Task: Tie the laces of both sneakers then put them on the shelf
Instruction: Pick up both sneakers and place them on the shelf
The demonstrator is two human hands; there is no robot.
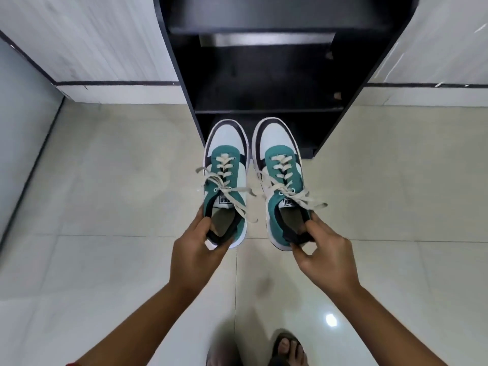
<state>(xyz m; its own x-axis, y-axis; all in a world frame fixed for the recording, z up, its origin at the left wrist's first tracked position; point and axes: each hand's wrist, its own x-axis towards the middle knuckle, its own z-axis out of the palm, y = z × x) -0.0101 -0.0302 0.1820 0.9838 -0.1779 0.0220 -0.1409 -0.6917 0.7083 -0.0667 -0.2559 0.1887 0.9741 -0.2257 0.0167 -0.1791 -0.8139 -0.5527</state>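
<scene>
A pale, glossy tiled floor (118, 207) fills most of the view, meeting white wall panels (87, 40) with a dark trim line at the back. Against that wall stands a tall black shelf (264, 75), open at the front, with several dark boards stacked one above another and its base resting on the floor. In front of the shelf's lowest opening, two sneakers are held side by side above the floor, toes pointing toward the shelf and just overlapping its bottom edge in the picture. The left sneaker (225, 165) is white with a teal lace panel, a dark band round the toe and a white sole; the right sneaker (280, 165) matches it. They hang near each other without touching. The left hand (195, 249) grips the heel collar of the left sneaker, thumb inside the opening and fingers wrapped under the back. The right hand (324, 254) pinches the heel collar of the right sneaker in the same way, thumb at the inner rim. Both forearms reach in from the bottom corners. Cream laces (229, 191) on the left sneaker are knotted in a bow, loops and ends splaying to both sides; the laces on the right sneaker (293, 194) are tied likewise, one end trailing toward the right hand. At the bottom edge a foot in a dark sandal (287, 347) stands on the tiles, beside a blurred second foot.
</scene>
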